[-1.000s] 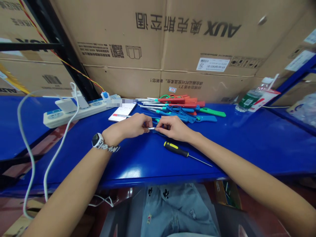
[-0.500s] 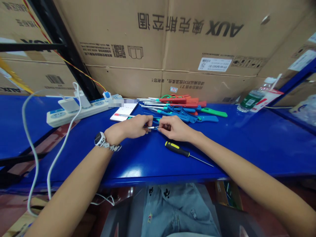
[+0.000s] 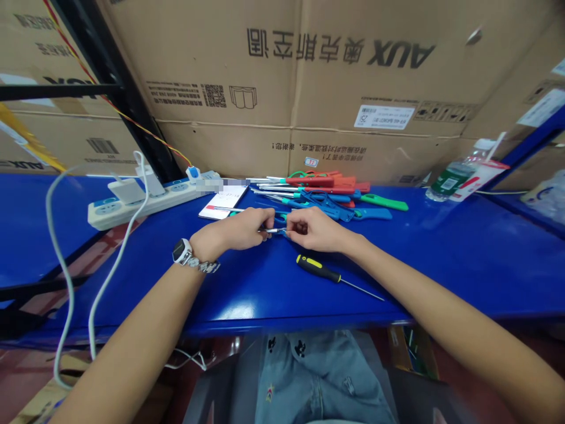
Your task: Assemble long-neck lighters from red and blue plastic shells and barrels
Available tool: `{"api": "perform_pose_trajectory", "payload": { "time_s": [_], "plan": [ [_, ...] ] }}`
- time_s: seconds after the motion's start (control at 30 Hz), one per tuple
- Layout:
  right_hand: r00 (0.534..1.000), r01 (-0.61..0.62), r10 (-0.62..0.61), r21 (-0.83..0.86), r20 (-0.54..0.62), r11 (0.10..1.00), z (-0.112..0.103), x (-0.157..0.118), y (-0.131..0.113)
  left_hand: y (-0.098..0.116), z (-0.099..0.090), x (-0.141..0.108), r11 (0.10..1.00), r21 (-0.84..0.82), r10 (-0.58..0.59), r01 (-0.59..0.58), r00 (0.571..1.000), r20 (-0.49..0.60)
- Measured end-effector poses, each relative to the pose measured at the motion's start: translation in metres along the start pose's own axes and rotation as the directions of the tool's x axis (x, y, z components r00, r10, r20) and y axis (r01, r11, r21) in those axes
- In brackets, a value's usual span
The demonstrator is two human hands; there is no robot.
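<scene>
Between my two hands is a small slim metal piece (image 3: 274,231) with a bluish end. My left hand (image 3: 247,228), with a watch at the wrist, pinches its left end. The fingers of my right hand (image 3: 312,229) are closed at its other end; what exactly they grip is too small to make out. Just behind the hands lies a pile of lighter-like tools with blue (image 3: 326,206), red (image 3: 348,184) and green (image 3: 384,202) handles and metal rods. A black and yellow screwdriver (image 3: 318,268) lies in front of my right hand.
A white power strip (image 3: 132,204) with plugs and cables is at the left, beside a white notepad (image 3: 220,203). A bottle (image 3: 446,181) and a cup (image 3: 474,180) stand at the right. Cardboard boxes (image 3: 326,70) rise behind the blue table (image 3: 265,294).
My right hand has shifted slightly right, opening a little more space between the fingers of both hands. The whole view has moved slightly.
</scene>
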State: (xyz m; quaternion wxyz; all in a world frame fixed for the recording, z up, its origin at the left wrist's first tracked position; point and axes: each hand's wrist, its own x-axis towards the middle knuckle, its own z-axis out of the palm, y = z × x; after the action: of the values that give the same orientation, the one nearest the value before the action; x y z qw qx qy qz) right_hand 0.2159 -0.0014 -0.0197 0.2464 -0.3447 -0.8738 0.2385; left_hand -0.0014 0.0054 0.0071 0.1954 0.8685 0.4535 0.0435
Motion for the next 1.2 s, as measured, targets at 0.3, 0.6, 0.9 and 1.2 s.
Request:
{"api": "perform_pose_trajectory", "payload": {
  "time_s": [0.3,0.6,0.9,1.2],
  "plan": [
    [0.999,0.017,-0.017,-0.005,-0.049,1.0,0.003,-0.001,0.005,-0.004,0.003,0.005,0.999,0.008,0.035,-0.035,0.999,-0.031],
    [0.996,0.046,-0.053,-0.099,-0.066,0.994,-0.003,-0.011,0.002,-0.007,0.005,0.006,0.997,-0.013,0.071,-0.072,0.997,-0.035],
    [0.999,0.046,-0.05,-0.164,-0.02,0.985,-0.006,-0.008,0.012,-0.009,0.006,0.008,0.995,-0.034,0.087,-0.089,0.995,-0.051],
    [0.995,0.042,-0.057,-0.178,-0.082,0.983,0.003,-0.009,0.014,0.002,0.006,0.011,0.997,0.018,0.08,-0.079,0.993,-0.086]
  ]
}}
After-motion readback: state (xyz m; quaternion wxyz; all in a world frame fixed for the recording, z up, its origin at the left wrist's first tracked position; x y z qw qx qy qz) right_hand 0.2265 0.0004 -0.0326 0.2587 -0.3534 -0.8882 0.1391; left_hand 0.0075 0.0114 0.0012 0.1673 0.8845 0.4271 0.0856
